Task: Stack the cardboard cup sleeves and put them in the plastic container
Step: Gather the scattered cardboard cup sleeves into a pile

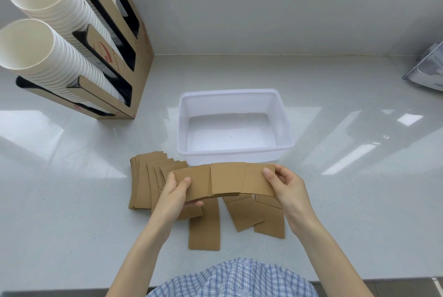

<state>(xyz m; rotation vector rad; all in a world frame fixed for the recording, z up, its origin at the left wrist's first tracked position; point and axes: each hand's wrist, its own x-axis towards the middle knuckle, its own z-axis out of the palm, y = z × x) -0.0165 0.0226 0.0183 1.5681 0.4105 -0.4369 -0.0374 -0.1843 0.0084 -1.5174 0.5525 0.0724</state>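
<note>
I hold a brown cardboard cup sleeve (226,180) flat and crosswise above the counter, just in front of the plastic container (285,124). My left hand (176,192) pinches its left end and my right hand (286,185) pinches its right end. The container is translucent white, rectangular and has nothing in it. A fanned pile of sleeves (143,181) lies on the counter to the left, partly hidden by my left hand. Three more sleeves lie separately below my hands: one (204,232), a second (242,212) and a third (269,220).
A cardboard dispenser (141,57) holding stacked white paper cups (45,40) stands at the back left. A shiny metal object (429,66) sits at the right edge. The counter (347,200) is glossy white, with its front edge near my checked shirt.
</note>
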